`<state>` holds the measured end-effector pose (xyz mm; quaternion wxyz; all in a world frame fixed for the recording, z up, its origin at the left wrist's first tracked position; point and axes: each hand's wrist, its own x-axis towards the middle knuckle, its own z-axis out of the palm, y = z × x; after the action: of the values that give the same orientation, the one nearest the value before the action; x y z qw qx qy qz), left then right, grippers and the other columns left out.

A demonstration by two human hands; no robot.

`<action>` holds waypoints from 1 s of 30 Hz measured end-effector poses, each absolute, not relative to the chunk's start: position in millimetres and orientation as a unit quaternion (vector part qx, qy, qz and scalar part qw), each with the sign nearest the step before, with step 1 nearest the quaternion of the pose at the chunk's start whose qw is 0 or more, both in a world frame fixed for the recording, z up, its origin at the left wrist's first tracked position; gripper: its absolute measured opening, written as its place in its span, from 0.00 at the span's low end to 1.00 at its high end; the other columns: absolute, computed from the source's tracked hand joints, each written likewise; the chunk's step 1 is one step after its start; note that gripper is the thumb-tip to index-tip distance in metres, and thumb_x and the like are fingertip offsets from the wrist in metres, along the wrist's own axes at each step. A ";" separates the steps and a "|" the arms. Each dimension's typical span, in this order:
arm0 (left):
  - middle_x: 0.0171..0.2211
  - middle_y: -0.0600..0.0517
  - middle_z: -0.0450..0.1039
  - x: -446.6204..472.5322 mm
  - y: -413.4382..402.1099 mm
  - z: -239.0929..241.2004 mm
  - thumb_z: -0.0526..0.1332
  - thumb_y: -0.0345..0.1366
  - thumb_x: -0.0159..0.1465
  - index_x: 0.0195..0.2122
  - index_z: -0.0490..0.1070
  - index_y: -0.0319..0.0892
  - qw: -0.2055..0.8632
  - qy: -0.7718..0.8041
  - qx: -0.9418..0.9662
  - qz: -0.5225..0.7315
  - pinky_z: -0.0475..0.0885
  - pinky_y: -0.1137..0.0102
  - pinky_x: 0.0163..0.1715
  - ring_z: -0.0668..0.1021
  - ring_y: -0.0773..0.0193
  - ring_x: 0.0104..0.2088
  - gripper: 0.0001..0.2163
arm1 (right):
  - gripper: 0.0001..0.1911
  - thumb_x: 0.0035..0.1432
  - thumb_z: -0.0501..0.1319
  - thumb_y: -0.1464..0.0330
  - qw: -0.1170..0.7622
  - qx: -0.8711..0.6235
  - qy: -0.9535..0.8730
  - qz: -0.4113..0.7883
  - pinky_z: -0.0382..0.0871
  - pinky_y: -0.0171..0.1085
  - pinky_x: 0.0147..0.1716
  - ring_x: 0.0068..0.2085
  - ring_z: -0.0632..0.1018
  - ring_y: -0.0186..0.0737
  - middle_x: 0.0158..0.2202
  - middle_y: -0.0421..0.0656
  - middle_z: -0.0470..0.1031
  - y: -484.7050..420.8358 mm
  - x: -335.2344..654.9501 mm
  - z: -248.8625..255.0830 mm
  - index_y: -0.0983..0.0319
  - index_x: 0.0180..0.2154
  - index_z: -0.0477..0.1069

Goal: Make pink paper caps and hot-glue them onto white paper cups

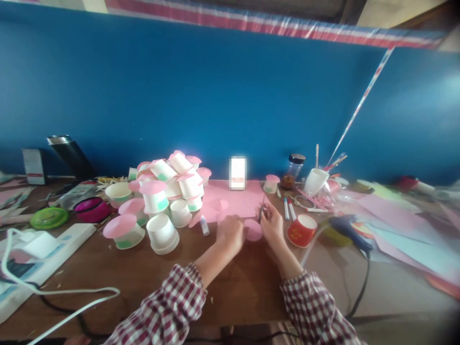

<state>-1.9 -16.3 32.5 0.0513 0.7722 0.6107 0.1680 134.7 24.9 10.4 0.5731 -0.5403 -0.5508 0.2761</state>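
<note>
Plainly, pink disc point(253, 230) between fingers point(240, 229) (left, right).

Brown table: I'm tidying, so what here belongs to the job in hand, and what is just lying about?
Likely in the job:
scissors, in the right hand
pink disc, by the left hand
pink sheet
pink-topped cups

Probably lying about:
black flask
power strip
dark-lidded jar

No text is legible to me here; yellow lettering point(297, 235) on the red cup point(304, 237) blurs beyond reading.
</note>
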 end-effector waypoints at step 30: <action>0.40 0.46 0.77 -44.0 4.1 13.0 0.60 0.36 0.58 0.34 0.77 0.43 0.216 0.608 0.589 0.487 0.69 0.63 0.42 0.77 0.56 0.40 0.07 | 0.24 0.49 0.63 0.55 0.551 -0.515 -0.570 0.326 0.69 0.34 0.26 0.30 0.76 0.39 0.30 0.46 0.76 22.9 127.6 0.7 0.64 0.42 0.71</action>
<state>-44.0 4.1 13.0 0.2163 0.5891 0.6076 0.4868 127.6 22.9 0.7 0.5511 -0.5147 -0.5703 0.3259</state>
